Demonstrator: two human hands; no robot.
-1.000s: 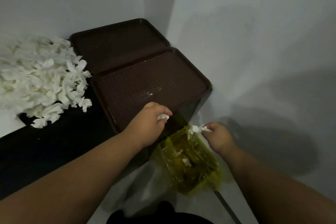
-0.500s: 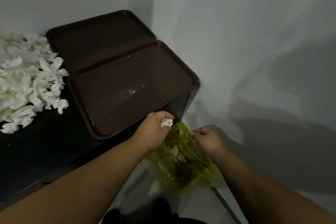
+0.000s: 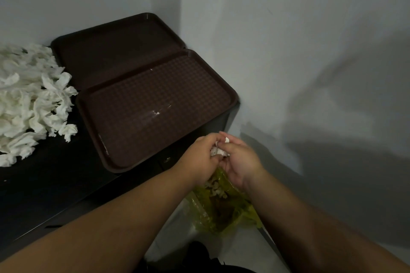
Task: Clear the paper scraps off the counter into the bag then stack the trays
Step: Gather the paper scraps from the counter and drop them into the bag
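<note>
a: where are the hands?
b: the left hand (image 3: 200,159) and the right hand (image 3: 240,159) are pressed together, just past the near right corner of the desk (image 3: 44,184). both have their fingers curled round one white paper scrap (image 3: 218,151).
a: and the bag?
b: the yellow bag (image 3: 221,210) is right under the hands, lower than the desk. its mouth is open and white bits lie inside.
a: is there more paper?
b: yes, a big pile of paper scraps (image 3: 31,99) sits on the left of the desk.
a: and the trays?
b: two brown trays lie flat on the right. the near tray (image 3: 137,95) touches the far tray (image 3: 115,51), which sits in the corner by the wall (image 3: 288,51). they are side by side, not stacked.
</note>
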